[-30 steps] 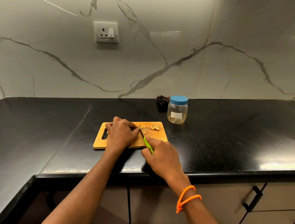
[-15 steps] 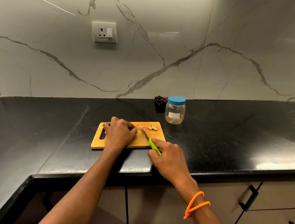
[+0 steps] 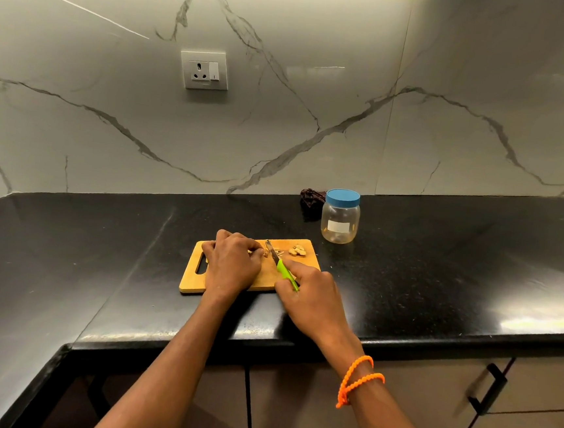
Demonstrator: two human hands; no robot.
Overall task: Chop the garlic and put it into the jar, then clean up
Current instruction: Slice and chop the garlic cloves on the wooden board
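A wooden cutting board lies on the black counter. My left hand rests on the board with curled fingers, pinching a garlic piece at its fingertips. My right hand grips the green handle of a small knife, whose blade points up-left beside the left fingertips. A small pile of chopped garlic sits near the board's far right corner. Behind the board stands a clear plastic jar with its blue lid on.
A dark crumpled cloth lies behind the jar against the marble wall. A wall socket is above. The counter's front edge runs below my hands, with cabinet drawers and black handles underneath at the right.
The knife blade has shifted slightly along the board by the left fingertips while both hands keep their hold. The camera view has tilted a little.
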